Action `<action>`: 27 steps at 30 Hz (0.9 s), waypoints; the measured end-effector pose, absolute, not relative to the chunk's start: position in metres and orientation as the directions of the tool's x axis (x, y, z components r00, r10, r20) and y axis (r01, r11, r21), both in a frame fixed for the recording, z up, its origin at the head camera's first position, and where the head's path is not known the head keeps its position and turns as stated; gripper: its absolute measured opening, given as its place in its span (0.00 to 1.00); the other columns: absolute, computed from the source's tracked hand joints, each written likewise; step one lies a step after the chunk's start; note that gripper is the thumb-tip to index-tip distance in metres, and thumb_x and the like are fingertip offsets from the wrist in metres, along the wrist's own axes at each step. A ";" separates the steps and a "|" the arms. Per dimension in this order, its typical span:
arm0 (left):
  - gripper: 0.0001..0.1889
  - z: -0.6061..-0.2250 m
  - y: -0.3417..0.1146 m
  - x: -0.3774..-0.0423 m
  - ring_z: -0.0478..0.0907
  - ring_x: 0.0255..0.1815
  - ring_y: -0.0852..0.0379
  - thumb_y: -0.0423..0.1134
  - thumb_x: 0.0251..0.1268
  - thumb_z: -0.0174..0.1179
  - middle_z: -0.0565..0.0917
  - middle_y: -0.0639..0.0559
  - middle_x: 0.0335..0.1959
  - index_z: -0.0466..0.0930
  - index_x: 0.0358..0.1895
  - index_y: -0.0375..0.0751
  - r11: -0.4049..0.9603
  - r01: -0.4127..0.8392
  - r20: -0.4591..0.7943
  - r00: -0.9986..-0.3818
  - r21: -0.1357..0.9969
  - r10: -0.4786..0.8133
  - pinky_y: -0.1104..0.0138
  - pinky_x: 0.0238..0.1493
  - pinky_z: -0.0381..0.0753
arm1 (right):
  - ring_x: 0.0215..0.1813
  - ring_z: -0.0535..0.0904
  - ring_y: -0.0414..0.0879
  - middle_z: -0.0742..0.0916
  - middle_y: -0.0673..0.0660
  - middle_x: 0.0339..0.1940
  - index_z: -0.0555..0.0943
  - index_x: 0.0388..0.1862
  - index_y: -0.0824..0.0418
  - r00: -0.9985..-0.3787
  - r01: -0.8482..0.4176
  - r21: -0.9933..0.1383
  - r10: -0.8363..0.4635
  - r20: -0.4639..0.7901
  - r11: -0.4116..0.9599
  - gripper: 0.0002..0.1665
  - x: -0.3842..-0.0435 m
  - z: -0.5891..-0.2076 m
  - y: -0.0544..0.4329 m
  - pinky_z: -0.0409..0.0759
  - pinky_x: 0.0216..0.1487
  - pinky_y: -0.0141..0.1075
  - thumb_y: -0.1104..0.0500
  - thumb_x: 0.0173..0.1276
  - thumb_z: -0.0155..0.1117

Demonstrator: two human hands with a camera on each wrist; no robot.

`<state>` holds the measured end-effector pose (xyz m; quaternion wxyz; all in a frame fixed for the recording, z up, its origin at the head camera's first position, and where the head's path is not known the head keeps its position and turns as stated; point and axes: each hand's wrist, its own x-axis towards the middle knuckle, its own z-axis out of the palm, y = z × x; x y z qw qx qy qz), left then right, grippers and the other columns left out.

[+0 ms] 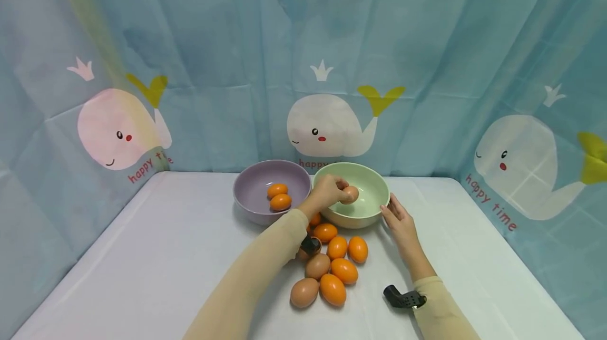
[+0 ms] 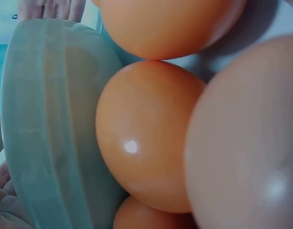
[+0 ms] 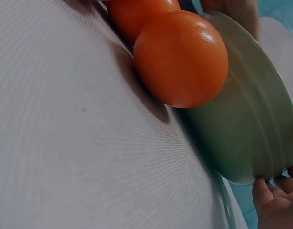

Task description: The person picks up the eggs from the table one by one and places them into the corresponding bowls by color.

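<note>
My left hand (image 1: 332, 191) reaches over the light green bowl (image 1: 374, 217) and pinches a brown egg (image 1: 350, 195) with its fingertips, above the bowl's inside. Against the bowl's right side, the fingers and thumb of my right hand (image 1: 399, 220) touch the outer wall near the rim; this contact shows low in the right wrist view, beside the green bowl (image 3: 246, 138). Orange eggs (image 1: 344, 271) and brown eggs (image 1: 305, 292) lie loosely grouped in front of the bowls, some partly hidden by the left wrist. Orange eggs (image 2: 146, 133) loom close in the left wrist view.
A purple bowl (image 1: 246, 192) stands left of the green one and contains two orange eggs (image 1: 280, 202). Both bowls are near the back of the white table (image 1: 142, 255). A blue curtain (image 1: 213, 66) with whale prints hangs behind and at the sides.
</note>
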<state>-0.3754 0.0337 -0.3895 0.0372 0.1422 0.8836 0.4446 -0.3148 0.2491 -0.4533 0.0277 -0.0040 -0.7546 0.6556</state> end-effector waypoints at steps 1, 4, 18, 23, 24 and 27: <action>0.16 -0.390 0.034 -0.376 0.81 0.49 0.52 0.38 0.57 0.72 0.87 0.46 0.48 0.86 0.48 0.38 0.575 0.224 0.059 -0.955 0.787 0.291 0.62 0.56 0.81 | 0.83 0.50 0.48 0.55 0.55 0.83 0.47 0.82 0.57 -0.998 -0.035 -0.990 0.042 0.041 0.140 0.41 -0.315 -0.454 0.249 0.59 0.76 0.39 0.51 0.79 0.52; 0.16 -0.391 0.037 -0.378 0.81 0.48 0.53 0.38 0.57 0.72 0.87 0.46 0.47 0.86 0.48 0.38 0.617 0.229 0.043 -0.953 0.753 0.301 0.63 0.55 0.82 | 0.83 0.50 0.49 0.55 0.55 0.83 0.47 0.82 0.58 -0.998 -0.033 -0.989 0.044 0.040 0.143 0.41 -0.316 -0.454 0.249 0.59 0.76 0.40 0.50 0.79 0.53; 0.14 -0.400 0.041 -0.382 0.76 0.38 0.58 0.34 0.53 0.72 0.87 0.48 0.46 0.86 0.45 0.38 0.685 0.235 0.003 -0.947 0.690 0.322 0.73 0.40 0.78 | 0.83 0.50 0.46 0.55 0.53 0.83 0.47 0.82 0.56 -0.999 -0.015 -0.990 0.036 0.020 0.137 0.40 -0.314 -0.451 0.246 0.58 0.77 0.39 0.52 0.79 0.52; 0.15 -0.397 0.042 -0.382 0.77 0.40 0.58 0.35 0.52 0.74 0.88 0.48 0.45 0.87 0.45 0.39 0.722 0.267 0.013 -0.941 0.639 0.337 0.72 0.44 0.79 | 0.83 0.50 0.46 0.55 0.54 0.83 0.47 0.82 0.56 -0.999 -0.022 -0.990 0.042 0.028 0.137 0.40 -0.316 -0.451 0.247 0.59 0.76 0.39 0.52 0.79 0.52; 0.15 -0.397 0.043 -0.382 0.77 0.40 0.58 0.35 0.52 0.74 0.88 0.49 0.44 0.87 0.45 0.39 0.730 0.276 0.016 -0.940 0.626 0.342 0.73 0.44 0.79 | 0.83 0.50 0.47 0.55 0.54 0.83 0.47 0.82 0.57 -0.999 -0.023 -0.990 0.043 0.029 0.136 0.40 -0.315 -0.451 0.247 0.58 0.76 0.39 0.52 0.79 0.52; 0.15 -0.398 0.045 -0.382 0.77 0.39 0.59 0.35 0.51 0.75 0.88 0.49 0.42 0.87 0.43 0.39 0.745 0.296 0.021 -0.935 0.597 0.354 0.73 0.44 0.78 | 0.83 0.50 0.48 0.55 0.54 0.83 0.47 0.82 0.57 -0.998 -0.015 -0.990 0.051 0.022 0.140 0.40 -0.314 -0.451 0.248 0.59 0.76 0.39 0.52 0.79 0.52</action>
